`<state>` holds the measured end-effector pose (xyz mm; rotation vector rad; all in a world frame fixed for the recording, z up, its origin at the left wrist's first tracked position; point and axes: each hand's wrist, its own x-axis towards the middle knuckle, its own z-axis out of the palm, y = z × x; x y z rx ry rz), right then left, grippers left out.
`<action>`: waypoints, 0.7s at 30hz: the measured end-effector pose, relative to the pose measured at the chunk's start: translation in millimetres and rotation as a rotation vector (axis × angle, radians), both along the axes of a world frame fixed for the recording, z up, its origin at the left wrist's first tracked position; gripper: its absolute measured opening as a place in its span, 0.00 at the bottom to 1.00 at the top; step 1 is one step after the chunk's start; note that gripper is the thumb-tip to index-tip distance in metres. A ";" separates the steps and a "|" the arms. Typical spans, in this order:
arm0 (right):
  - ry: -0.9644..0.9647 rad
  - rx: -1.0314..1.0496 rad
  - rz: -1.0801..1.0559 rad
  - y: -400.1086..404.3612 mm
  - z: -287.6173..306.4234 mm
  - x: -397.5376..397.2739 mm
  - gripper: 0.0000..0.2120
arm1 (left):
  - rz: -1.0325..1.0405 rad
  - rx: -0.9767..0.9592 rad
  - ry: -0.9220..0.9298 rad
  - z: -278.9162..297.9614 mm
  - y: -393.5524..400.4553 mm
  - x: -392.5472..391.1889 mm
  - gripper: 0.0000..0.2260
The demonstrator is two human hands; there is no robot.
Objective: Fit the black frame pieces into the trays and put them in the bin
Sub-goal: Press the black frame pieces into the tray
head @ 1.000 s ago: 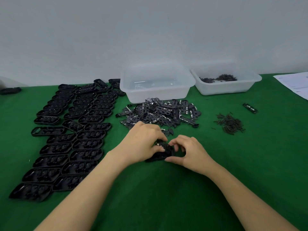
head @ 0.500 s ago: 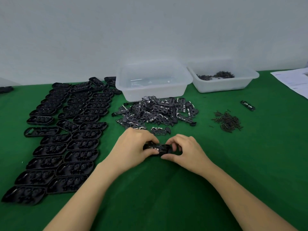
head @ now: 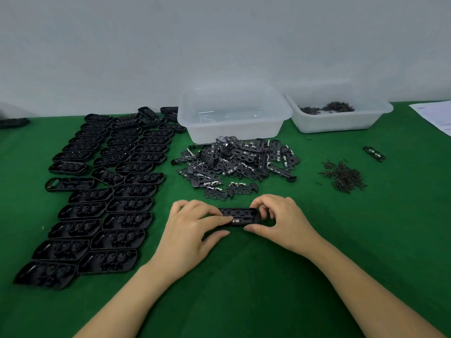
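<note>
Head view: a black tray (head: pixel 240 216) is held on the green table (head: pixel 268 289), just in front of the heap of black frame pieces (head: pixel 235 162). It is pinched at one end by the left hand (head: pixel 192 228) and at the other by the right hand (head: pixel 280 220), fingers curled. A frame piece appears partly seated inside. The clear bin (head: pixel 233 113) stands behind the heap, seemingly empty. If uneven pressure is applied, the piece could probably be tilted, jammed or popped out.

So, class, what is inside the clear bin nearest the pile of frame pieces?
The clear bin looks nearly empty: only faint pale shapes show on its floor, too blurred to name. Its cloudy front wall hides the near part of the floor.
</note>
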<state>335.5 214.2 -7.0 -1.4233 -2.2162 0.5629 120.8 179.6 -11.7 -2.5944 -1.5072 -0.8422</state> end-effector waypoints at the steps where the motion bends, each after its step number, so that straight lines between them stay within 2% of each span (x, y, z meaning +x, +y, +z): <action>1: 0.002 0.002 0.001 -0.5 0.0 0.1 0.16 | 0.005 -0.004 -0.013 -1.4 -0.6 1.2 0.10; 9: -0.002 0.013 0.010 -2.2 -0.5 1.1 0.15 | -0.010 -0.058 -0.026 -2.7 0.9 -3.0 0.11; 14: 0.001 0.028 0.024 -1.6 -1.0 2.1 0.15 | 0.016 -0.147 -0.094 -1.2 4.1 6.0 0.12; 18: 0.054 -0.084 0.058 0.7 6.3 12.9 0.19 | -0.056 -0.251 -0.216 -5.4 9.4 2.8 0.12; 20: 0.106 -0.013 -0.095 11.9 12.1 34.4 0.15 | -0.076 -0.259 -0.249 -6.8 10.1 2.2 0.12; 21: 0.062 0.079 -0.221 19.5 15.7 48.6 0.12 | -0.080 -0.251 -0.256 -7.4 10.4 2.0 0.12</action>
